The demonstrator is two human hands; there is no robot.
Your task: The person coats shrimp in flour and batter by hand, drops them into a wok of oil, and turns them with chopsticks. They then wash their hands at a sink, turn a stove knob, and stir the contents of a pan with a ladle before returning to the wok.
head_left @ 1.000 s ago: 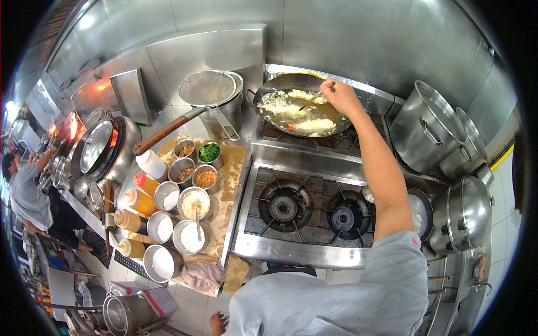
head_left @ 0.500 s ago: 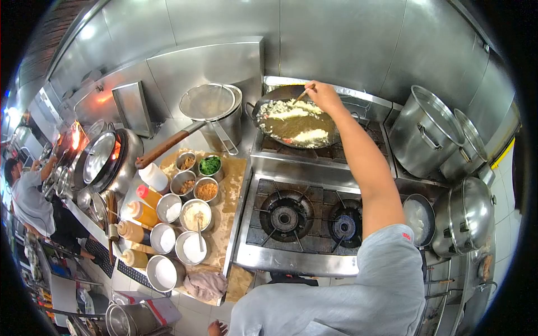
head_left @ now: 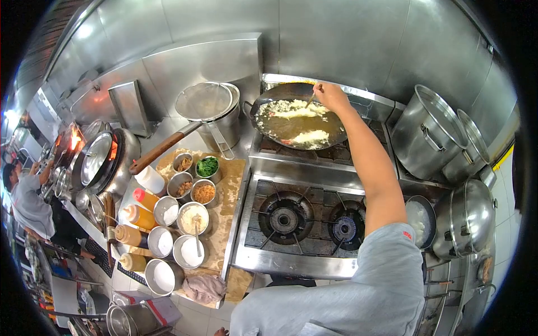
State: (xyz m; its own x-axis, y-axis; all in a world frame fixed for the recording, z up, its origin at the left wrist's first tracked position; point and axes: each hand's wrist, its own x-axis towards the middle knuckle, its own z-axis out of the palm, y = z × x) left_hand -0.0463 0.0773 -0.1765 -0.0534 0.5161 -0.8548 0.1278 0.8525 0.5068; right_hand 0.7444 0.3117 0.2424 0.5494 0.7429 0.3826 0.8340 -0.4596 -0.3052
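My right hand (head_left: 332, 96) is closed on a thin brown stick-like utensil (head_left: 310, 101) above the far wok (head_left: 273, 137). The utensil's tip points down at a long strip of pale battered food (head_left: 300, 112) in bubbling oil. A second battered piece (head_left: 308, 138), with a reddish end, lies nearer me in the same oil. White crumbs float along the wok's left and far sides. Only a sliver of my left hand (head_left: 221, 332) shows at the bottom edge, low beside my body, so its fingers cannot be made out.
Two front burners (head_left: 284, 220) lie between me and the wok. To the left, a worktop bears metal cups (head_left: 162, 275), sauce bottles (head_left: 140, 216), a cloth (head_left: 204, 288) and a long-handled strainer (head_left: 204, 102). Tall pots (head_left: 428, 126) stand right. A co-worker (head_left: 35, 204) is far left.
My right hand has shifted slightly right and toward me with the utensil. The far battered strip lies slightly to the right. My left hand has dropped mostly out of view.
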